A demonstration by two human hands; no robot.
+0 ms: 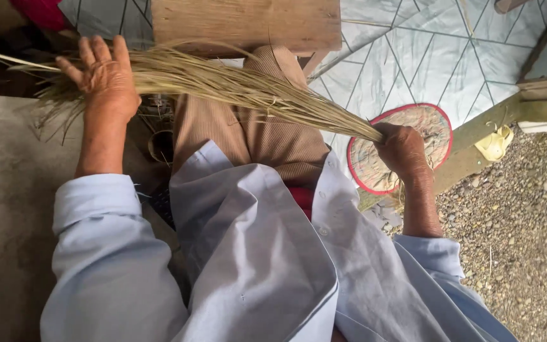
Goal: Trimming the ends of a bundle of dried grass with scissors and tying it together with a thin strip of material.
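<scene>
One bundle (235, 88) of dry straw-coloured fibres spans the view, held by two hands. Right hand (402, 150): fist clamped around the narrow, gathered end of the bundle. Left hand (106, 79): fingers spread apart and flat against the loose, fanned end, pressing into the strands rather than gripping them. Bundle lies tilted, high at the left hand and lower at the right, above the lap in brown ribbed trousers (248, 133).

One wooden block (246, 24) at the top edge, just behind the fanned strands. One round woven fan (422, 136) with a red rim lies on the tiled floor (413, 57), partly behind the right hand. One yellow object (495, 144) rests on a wooden beam (476, 136), near the gravel (520, 215). One grey concrete surface (7, 190) runs along the left, beside the left sleeve (102, 253).

Open room: floor tiles beyond the right hand. One small round container (159, 145) sits below the left forearm; contents cannot be made out.
</scene>
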